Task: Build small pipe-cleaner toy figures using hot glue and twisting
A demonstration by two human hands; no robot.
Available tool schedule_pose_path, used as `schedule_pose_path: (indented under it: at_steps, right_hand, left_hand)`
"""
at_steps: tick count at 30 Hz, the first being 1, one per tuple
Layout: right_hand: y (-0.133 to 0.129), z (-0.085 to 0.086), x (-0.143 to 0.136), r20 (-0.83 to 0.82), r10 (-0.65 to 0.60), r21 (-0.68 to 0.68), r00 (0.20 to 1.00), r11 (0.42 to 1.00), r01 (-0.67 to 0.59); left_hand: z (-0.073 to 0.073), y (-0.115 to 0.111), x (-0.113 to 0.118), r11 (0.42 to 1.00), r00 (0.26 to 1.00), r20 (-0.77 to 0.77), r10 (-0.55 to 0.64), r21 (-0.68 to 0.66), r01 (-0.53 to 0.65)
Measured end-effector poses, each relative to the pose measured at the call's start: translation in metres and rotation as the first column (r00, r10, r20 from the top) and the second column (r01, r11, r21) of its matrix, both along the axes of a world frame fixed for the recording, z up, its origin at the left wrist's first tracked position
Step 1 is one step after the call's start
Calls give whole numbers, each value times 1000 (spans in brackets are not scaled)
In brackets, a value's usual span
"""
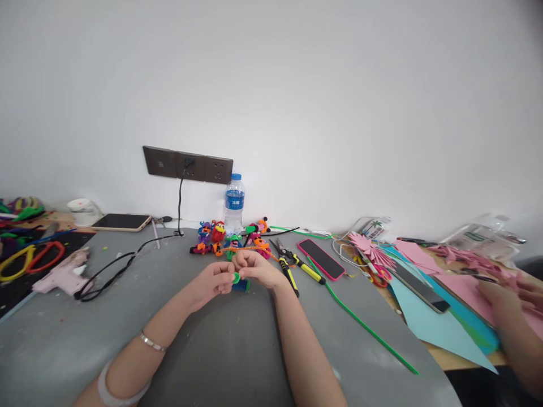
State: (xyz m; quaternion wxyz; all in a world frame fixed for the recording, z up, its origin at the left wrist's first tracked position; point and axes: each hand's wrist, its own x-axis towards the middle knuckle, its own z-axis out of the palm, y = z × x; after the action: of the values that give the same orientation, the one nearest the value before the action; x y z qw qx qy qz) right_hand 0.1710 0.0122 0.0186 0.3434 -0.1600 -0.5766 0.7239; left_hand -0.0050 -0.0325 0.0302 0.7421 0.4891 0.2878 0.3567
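Green piece point(236, 278) | left hand point(213, 281), right hand point(259, 269): each grip pinching it | above grey table point(220, 350)

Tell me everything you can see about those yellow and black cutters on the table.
The cutters have dark, metallic-looking blades meeting at a pivot, and two yellow and black handles that look plastic. They lie open on the grey table, handles spread toward the viewer, blades toward the wall. A green stem crosses one handle, seemingly beneath it. Fine markings are too small to read.
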Motion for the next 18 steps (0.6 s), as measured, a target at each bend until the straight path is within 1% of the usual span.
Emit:
schedule_pose_path:
  at_steps: [5, 18]
  right_hand:
    - [0, 2, 0, 2, 0, -2, 1000, 1000, 0]
    - [-1, 2, 0, -2, 6, 11, 1000, 1000, -6]
  left_hand:
    - [1, 0, -1, 1000, 1000, -3, -4, 4, 4]
    - [-4, 1, 0, 1000, 1000, 23, -1, -4, 1]
